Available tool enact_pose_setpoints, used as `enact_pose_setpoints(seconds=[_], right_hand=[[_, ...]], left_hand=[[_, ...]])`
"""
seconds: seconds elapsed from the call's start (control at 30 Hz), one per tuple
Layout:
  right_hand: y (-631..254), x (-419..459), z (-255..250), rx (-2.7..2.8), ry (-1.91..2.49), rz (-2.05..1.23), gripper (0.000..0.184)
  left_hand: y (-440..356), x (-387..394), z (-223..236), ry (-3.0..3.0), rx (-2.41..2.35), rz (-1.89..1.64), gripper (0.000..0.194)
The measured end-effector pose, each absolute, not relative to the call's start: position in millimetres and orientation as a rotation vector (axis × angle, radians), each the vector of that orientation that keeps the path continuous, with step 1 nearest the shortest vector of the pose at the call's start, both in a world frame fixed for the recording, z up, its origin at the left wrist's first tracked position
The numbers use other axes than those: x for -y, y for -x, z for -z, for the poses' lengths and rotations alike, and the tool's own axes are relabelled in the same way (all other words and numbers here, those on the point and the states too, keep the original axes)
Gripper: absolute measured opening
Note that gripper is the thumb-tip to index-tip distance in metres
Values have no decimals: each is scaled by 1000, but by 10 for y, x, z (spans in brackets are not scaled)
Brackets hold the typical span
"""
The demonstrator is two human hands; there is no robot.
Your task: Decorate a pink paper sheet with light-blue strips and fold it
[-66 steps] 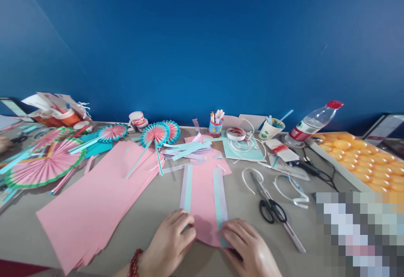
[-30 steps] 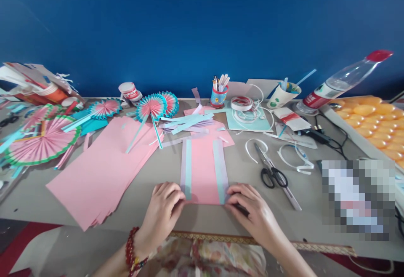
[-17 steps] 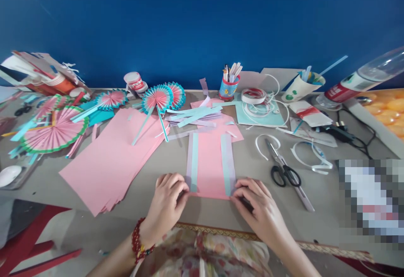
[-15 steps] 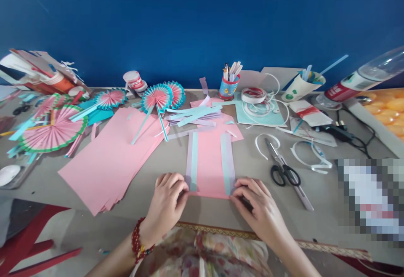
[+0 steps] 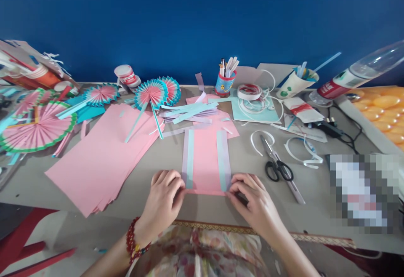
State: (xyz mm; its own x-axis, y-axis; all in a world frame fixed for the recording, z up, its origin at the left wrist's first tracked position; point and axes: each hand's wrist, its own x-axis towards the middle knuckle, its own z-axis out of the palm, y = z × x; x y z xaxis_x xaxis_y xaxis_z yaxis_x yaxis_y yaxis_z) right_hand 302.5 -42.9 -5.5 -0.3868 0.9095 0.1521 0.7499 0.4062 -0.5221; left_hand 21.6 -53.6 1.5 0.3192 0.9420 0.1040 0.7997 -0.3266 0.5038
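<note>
A pink paper sheet [image 5: 205,159] lies flat in front of me, with a light-blue strip and a lilac strip along each side. Its near edge looks narrowly folded. At the near left corner, my left hand [image 5: 166,195] pinches the paper between thumb and fingers. My right hand [image 5: 251,197] grips the near right corner the same way. Just beyond the sheet, loose blue and lilac paper strips [image 5: 189,113] lie heaped over more pink paper. Scissors [image 5: 277,165] with black handles rest to the right of my right hand.
Left are a stack of pink paper [image 5: 104,155] and folded paper fans [image 5: 150,94]. Behind stand a pen cup [image 5: 225,84], a tape roll [image 5: 249,92] and a paper cup [image 5: 295,85]. A plastic bottle [image 5: 342,83] leans at the right. A blue wall [image 5: 202,24] closes the back.
The whole scene has shifted slightly left and up in view, as the camera turned a little. Both hands keep hold of the sheet's near corners, with little visible finger movement.
</note>
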Motion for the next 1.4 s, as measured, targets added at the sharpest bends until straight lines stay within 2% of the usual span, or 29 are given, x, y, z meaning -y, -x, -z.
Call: enact_pose_setpoints(seconds=[0.2, 0.37, 0.77, 0.93, 1.4], right_hand=[[-3056, 428, 44, 2259, 1406, -561, 10], [-3081, 453, 61, 2290, 1325, -513, 2], [-3071, 464, 66, 2342, 1197, -520, 8], [-3081, 470, 78, 2308, 1273, -607, 10], [-3009, 473, 84, 2243, 1413, -562, 10]], left_hand=[[-197, 541, -21, -2203, -1507, -604, 9], [-169, 570, -30, -2202, -1420, -597, 17], [-153, 599, -4, -2278, -1383, -588, 15], [-179, 608, 3, -2287, -1469, -598, 16], [-240, 589, -3, -2313, -1577, -536, 10]])
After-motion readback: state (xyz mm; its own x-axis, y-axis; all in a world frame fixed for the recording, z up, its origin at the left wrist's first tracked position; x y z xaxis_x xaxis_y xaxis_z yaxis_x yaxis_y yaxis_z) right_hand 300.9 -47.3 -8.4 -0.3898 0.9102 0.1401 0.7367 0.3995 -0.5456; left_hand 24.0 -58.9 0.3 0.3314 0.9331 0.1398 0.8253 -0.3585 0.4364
